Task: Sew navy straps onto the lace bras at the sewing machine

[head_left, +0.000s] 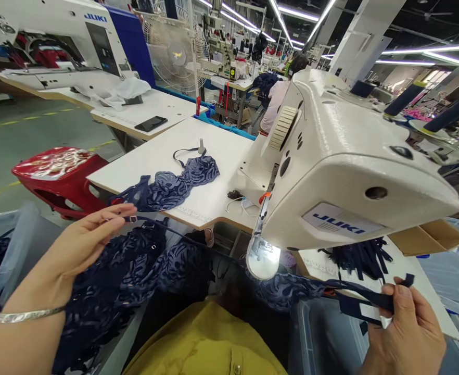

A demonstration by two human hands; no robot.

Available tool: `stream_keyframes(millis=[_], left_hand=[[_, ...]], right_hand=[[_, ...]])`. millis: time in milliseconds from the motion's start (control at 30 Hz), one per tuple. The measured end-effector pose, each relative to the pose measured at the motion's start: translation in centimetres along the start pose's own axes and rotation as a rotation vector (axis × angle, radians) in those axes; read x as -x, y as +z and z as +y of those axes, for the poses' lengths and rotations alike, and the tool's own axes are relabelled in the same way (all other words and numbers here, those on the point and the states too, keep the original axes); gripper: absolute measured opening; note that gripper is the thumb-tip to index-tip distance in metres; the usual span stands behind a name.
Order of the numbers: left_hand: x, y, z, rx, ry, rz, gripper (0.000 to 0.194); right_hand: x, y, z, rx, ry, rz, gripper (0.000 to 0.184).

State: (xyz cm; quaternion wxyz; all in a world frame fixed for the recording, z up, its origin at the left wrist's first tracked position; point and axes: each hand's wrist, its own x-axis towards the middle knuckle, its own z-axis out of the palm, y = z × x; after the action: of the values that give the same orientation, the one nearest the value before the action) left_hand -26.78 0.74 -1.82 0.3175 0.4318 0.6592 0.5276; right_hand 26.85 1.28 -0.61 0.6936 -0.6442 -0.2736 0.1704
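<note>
My left hand (92,237) pinches a thin navy bra strap (155,223) by its end, close to a small metal slider (133,219). The strap stretches across my lap to the right. My right hand (407,325) is closed on the band end of a navy patterned bra (288,289), where a dark strip with a white label (370,311) hangs. The bra passes below the head of a JUKI sewing machine (354,156), whose lit round part (264,259) hides some of it. A second navy bra (182,179) lies on the white machine table (136,148).
Many navy bras (108,291) are heaped in a bin at my left. Dark strips (360,258) lie on the table at right, near a cardboard box (428,235). A red stool (60,177), a phone (151,123) and a fan (175,52) stand or lie further off.
</note>
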Motion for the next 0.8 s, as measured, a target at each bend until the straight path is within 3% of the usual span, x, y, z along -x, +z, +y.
stream_keyframes(millis=[67,133,200,367,433,500,667,800], left_hand=[[0.1,1.6,0.8,0.159,0.065,0.092,0.025],[0.7,3.8,2.3,0.262,0.071,0.086,0.018],[1.9,6.5,4.0,0.304,0.019,-0.04,0.003],[6.5,14.3,6.5,0.258,-0.059,-0.471,0.021],[8.1,16.4,6.8,0.1,-0.008,-0.63,0.028],[9.2,17.7,7.0,-0.044,0.066,-0.703,0.033],[9.9,18.3,7.0,-0.197,0.228,-0.675,0.031],[10.1,18.2,6.9,-0.255,0.452,-0.606,0.02]], right_hand=[[1.5,0.3,0.0,0.052,-0.021,-0.056,0.028],[3.3,0.8,-0.2,0.108,-0.038,-0.167,0.028],[5.4,1.5,-0.7,0.179,-0.113,-0.332,0.023],[9.9,4.4,-2.5,0.261,-0.518,-0.844,0.011],[11.0,5.5,-2.8,0.266,-0.652,-0.872,0.012],[11.6,6.3,-2.8,0.293,-0.771,-0.851,0.012],[12.0,6.5,-1.9,0.455,-1.037,-0.824,0.015],[11.9,6.6,-1.9,0.489,-1.132,-0.723,0.014]])
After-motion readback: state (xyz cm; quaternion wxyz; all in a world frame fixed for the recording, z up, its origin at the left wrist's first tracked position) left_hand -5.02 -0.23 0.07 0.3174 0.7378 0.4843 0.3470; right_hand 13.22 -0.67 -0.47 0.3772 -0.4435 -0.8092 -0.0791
